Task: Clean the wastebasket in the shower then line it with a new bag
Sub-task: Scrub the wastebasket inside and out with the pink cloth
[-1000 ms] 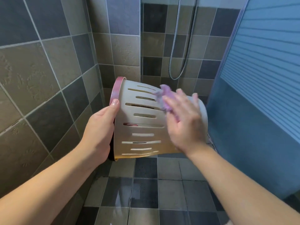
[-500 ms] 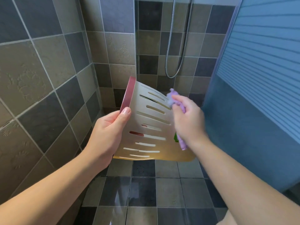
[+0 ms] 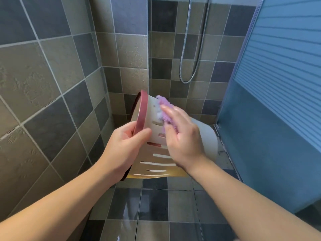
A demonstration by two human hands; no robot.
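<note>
Cloth point(image 3: 164, 110) now nearer wastebasket point(image 3: 156, 159) rim, mostly hidden under right hand point(image 3: 184, 136)

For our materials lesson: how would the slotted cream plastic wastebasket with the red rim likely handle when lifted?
The slotted cream plastic wastebasket is probably light: the left hand alone holds it by the rim. It likely stays stiff, keeping its shape while the right hand presses a purple cloth on it. Its side looks glossy, so perhaps slippery.
</note>
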